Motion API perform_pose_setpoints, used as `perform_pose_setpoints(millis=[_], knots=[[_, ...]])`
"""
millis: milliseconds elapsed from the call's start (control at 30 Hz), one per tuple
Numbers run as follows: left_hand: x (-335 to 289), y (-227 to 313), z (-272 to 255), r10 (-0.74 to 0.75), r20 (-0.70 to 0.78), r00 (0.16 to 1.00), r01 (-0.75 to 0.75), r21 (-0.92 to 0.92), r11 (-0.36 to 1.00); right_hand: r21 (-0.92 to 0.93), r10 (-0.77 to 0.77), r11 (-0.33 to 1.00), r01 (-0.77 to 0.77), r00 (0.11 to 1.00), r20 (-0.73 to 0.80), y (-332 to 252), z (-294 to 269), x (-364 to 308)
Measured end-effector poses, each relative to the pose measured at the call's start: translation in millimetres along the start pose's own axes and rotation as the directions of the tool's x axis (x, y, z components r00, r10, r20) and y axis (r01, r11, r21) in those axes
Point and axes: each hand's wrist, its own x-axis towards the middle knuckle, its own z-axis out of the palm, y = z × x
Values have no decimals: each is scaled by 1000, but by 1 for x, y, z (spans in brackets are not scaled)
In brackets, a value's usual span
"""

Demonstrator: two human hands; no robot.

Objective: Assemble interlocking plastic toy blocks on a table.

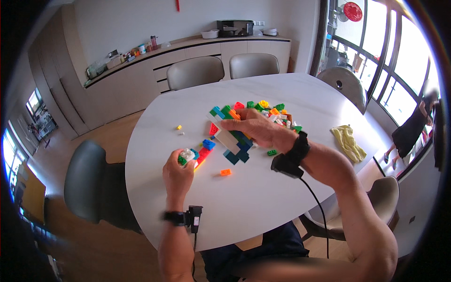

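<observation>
Pale cabinets [120, 101] line the room behind a white tabletop [282, 202], with 2 grey chairs [195, 74] at its far edge. Near the right edge lies a crumpled yellow cloth [350, 144]. Past the middle spreads a pile of mixed toy bricks [276, 112]. Beside it, the right grip [257, 125] is clamped on a flat white, blue and green build [227, 140]. Left grip [178, 169] closes around a white-and-green block [187, 153], beside a red strip [204, 153]; I cannot tell whether it holds both. Nearer lies 1 orange brick [226, 172].
</observation>
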Motion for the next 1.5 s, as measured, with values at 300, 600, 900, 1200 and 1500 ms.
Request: perform_pose_setpoints(millis=[300, 600, 900, 1200, 1500], knots=[[-6, 34, -8, 389, -379, 840, -340, 193, 921, 341, 168, 926, -159, 986, 4, 82, -15, -43], [-39, 72, 17, 180, 471, 863, 195, -642, 742, -290, -30, 955, 56, 995, 94, 58, 6, -70], [-34, 62, 22, -45, 365, 930, 333, -782, 527, 269, -27, 963, -13, 989, 143, 82, -25, -79], [-34, 57, 23, 0, 447, 895, 381, -762, 523, 437, 19, 897, -59, 995, 96, 105, -17, -78], [-39, 66, 27, -99, 629, 771, 489, -486, 724, 567, 50, 823, -45, 999, 5, 112, -23, -79]])
